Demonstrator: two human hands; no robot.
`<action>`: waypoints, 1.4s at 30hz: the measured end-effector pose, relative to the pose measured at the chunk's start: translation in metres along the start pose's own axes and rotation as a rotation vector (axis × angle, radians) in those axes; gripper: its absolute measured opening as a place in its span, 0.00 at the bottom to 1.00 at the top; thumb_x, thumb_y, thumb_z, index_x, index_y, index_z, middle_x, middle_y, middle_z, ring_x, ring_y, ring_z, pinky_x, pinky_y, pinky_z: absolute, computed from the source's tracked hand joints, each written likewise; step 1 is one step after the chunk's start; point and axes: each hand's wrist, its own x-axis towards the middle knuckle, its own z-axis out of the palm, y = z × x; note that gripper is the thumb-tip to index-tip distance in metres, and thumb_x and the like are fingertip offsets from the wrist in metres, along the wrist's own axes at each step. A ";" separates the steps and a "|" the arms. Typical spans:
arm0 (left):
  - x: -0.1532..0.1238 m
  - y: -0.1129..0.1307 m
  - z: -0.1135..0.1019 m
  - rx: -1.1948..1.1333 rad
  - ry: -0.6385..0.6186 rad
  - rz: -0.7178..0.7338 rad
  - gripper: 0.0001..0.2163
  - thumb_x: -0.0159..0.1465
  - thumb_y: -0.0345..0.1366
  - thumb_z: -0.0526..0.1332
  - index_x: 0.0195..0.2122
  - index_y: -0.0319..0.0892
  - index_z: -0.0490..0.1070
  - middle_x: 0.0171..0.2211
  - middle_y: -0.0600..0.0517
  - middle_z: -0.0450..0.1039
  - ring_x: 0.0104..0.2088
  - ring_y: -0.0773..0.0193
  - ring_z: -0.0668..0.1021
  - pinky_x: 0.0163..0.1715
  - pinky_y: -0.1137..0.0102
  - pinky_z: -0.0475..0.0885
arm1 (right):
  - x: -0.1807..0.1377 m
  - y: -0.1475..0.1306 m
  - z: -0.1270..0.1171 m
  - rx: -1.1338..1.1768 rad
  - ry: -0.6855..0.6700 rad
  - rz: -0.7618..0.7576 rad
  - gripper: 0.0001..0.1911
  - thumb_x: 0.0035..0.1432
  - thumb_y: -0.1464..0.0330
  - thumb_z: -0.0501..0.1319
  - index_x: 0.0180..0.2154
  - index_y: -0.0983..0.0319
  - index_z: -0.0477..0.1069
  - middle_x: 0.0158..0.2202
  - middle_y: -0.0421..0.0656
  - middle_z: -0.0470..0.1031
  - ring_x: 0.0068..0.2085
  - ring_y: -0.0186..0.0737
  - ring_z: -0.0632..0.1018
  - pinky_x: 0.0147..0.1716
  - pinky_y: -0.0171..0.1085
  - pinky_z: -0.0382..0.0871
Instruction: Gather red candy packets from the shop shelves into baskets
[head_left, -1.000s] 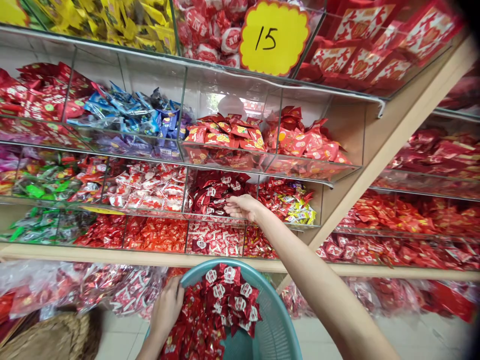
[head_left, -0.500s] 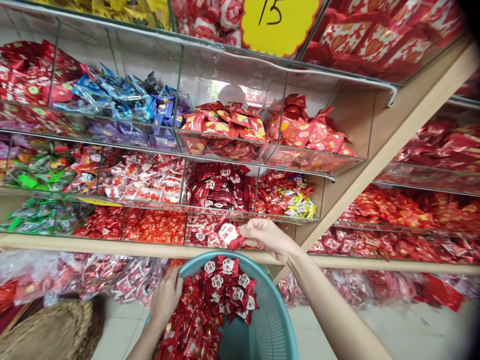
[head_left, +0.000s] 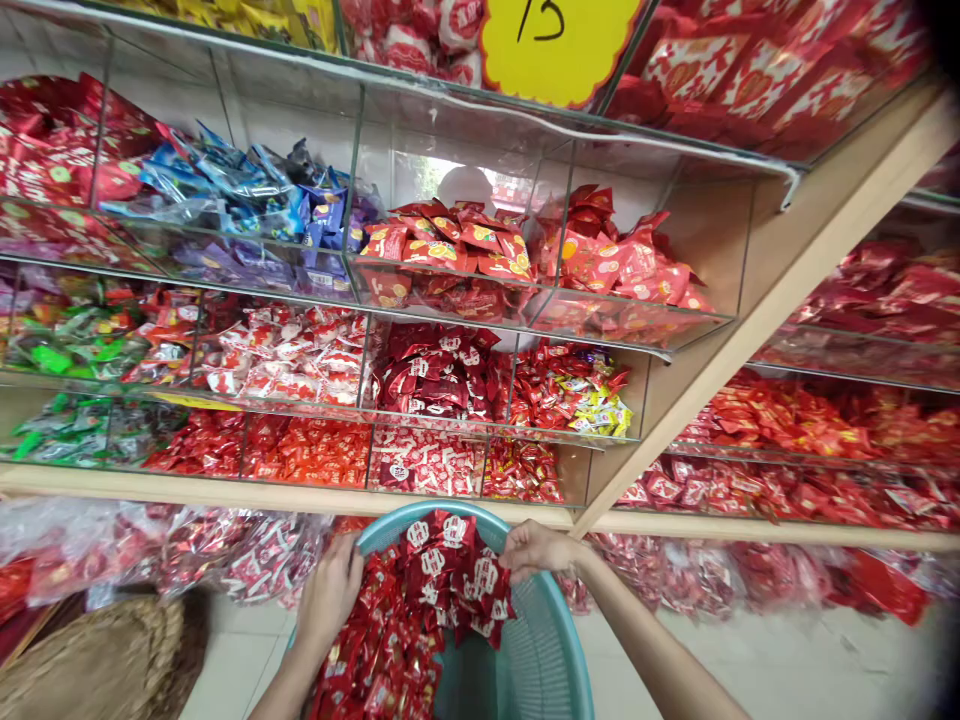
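Observation:
A teal plastic basket [head_left: 551, 640] stands below the shelf, with shiny red candies [head_left: 375, 650] on its left side and dark red packets with white labels [head_left: 435, 555] on top towards the back. My left hand [head_left: 334, 580] is wrapped over the basket's left rim. At the right rim, my right hand [head_left: 540, 550] pinches the edge of a dark red candy packet [head_left: 487, 575] just over the pile. Its fingertips are partly hidden by the packet. Behind, a shelf compartment holds more dark red packets [head_left: 435, 375] of the same look.
Glass-fronted shelves hold wrapped sweets: blue packets [head_left: 225, 185], orange-print red packets [head_left: 457, 245], and green ones [head_left: 67, 430]. A yellow price sign [head_left: 559, 50] hangs above. Bagged sweets [head_left: 660, 575] lie under the wooden ledge [head_left: 285, 500]. A woven basket [head_left: 90, 660] stands at lower left.
My right hand has come down from in front of the lower shelf to the basket's right rim, bringing the packet onto the pile. My left hand stays on the rim.

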 end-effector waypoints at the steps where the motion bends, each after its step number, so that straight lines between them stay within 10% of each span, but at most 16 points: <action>1: 0.000 0.000 0.000 0.003 -0.002 -0.004 0.16 0.62 0.36 0.44 0.47 0.42 0.64 0.43 0.49 0.73 0.38 0.61 0.76 0.33 0.70 0.69 | 0.003 0.001 0.001 0.007 -0.018 0.007 0.19 0.31 0.61 0.71 0.24 0.67 0.70 0.24 0.38 0.73 0.27 0.32 0.75 0.35 0.37 0.72; 11: 0.001 -0.001 0.001 -0.028 0.026 0.008 0.16 0.61 0.35 0.45 0.46 0.42 0.65 0.44 0.49 0.73 0.39 0.61 0.76 0.35 0.69 0.69 | 0.026 0.012 -0.001 -0.011 0.025 0.099 0.18 0.33 0.62 0.70 0.22 0.66 0.67 0.20 0.39 0.72 0.25 0.35 0.76 0.31 0.35 0.73; 22: 0.001 0.000 0.000 -0.010 0.033 0.011 0.15 0.61 0.35 0.46 0.45 0.43 0.66 0.42 0.49 0.73 0.37 0.61 0.77 0.33 0.70 0.70 | 0.022 -0.016 0.021 -0.516 0.201 0.211 0.12 0.47 0.68 0.60 0.16 0.62 0.60 0.13 0.39 0.69 0.20 0.37 0.74 0.20 0.33 0.67; 28: 0.001 0.000 0.000 -0.011 0.047 0.015 0.15 0.61 0.35 0.45 0.45 0.42 0.66 0.41 0.49 0.74 0.34 0.62 0.77 0.30 0.70 0.70 | 0.001 -0.066 0.040 -1.082 0.553 0.092 0.05 0.46 0.69 0.61 0.21 0.63 0.68 0.22 0.46 0.75 0.35 0.43 0.77 0.33 0.35 0.65; 34: 0.003 -0.007 0.006 -0.044 0.066 0.052 0.14 0.62 0.36 0.45 0.44 0.42 0.66 0.42 0.49 0.73 0.38 0.62 0.77 0.34 0.69 0.71 | -0.028 -0.149 0.061 -1.044 0.404 -0.281 0.11 0.52 0.68 0.56 0.21 0.62 0.70 0.18 0.40 0.72 0.23 0.32 0.73 0.27 0.29 0.61; 42: 0.001 -0.008 0.007 -0.052 0.065 0.045 0.15 0.62 0.36 0.45 0.44 0.42 0.66 0.42 0.48 0.73 0.38 0.61 0.77 0.35 0.69 0.71 | -0.022 -0.244 0.069 -1.234 0.820 -0.504 0.13 0.58 0.60 0.52 0.35 0.60 0.70 0.36 0.45 0.74 0.38 0.39 0.74 0.35 0.34 0.61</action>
